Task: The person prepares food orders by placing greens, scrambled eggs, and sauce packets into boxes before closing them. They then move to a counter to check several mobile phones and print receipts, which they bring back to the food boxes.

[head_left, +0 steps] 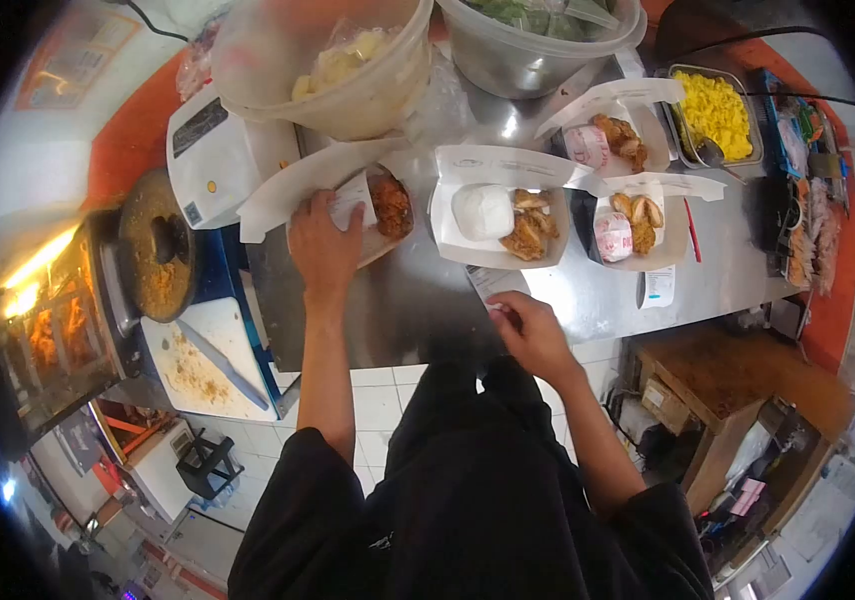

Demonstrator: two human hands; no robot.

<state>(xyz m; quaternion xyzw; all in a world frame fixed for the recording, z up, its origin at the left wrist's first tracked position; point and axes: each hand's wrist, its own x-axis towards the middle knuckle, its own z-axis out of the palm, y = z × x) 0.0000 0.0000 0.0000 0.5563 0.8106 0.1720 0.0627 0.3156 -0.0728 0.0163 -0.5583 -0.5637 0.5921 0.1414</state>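
Left hand (326, 245) on white packet (356, 198) in folded cardboard box (270, 200), can't tell if gripping | crusty chicken (389, 203) to its right | right hand (536, 335) half-curled at flat paper slip (491, 282), hold unclear | smooth steel table (403, 320) beneath

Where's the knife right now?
In the head view, the knife lies on the white cutting board at the left, between the lit glass-fronted cabinet and the person's left forearm.
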